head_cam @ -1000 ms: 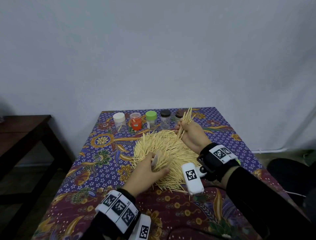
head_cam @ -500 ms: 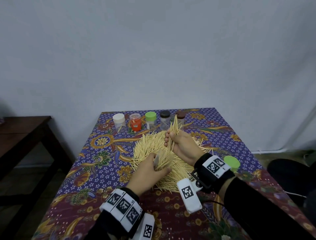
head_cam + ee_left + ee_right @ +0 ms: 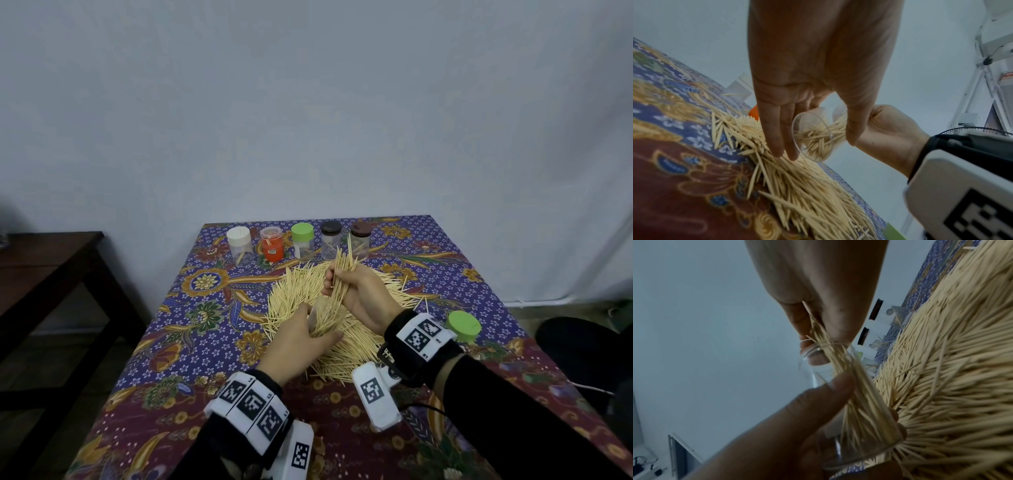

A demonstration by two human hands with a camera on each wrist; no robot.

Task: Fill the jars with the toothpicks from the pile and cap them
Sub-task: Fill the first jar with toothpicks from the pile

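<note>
Head view: the left hand (image 3: 297, 337) gripped a clear jar (image 3: 317, 313), tilted over the toothpick pile (image 3: 301, 291) at the middle of the tabletop (image 3: 212, 342), which wore a floral batik cloth. The right hand (image 3: 363, 298) pinched a bundle of toothpicks (image 3: 342, 274), its lower ends in the jar's mouth. Five capped jars stood in a row along the far edge: white-capped jar (image 3: 239, 244), orange jar (image 3: 272, 244), green-capped jar (image 3: 302, 240), black-capped jar (image 3: 331, 239) and brown-capped jar (image 3: 360, 238). A loose green cap (image 3: 464, 326) sat near the right edge.

Left wrist view: the left hand's fingers (image 3: 777, 133) and thumb curled around the clear jar (image 3: 813, 138), already holding toothpicks, fingertips touching the pile (image 3: 797, 186). The right hand (image 3: 890, 133) was closed beyond it.

Right wrist view: the right hand's fingers (image 3: 818, 318) squeezed the bundle (image 3: 838, 363) at the mouth of the jar (image 3: 859, 410), the left thumb (image 3: 818, 402) pressed against the glass.
</note>
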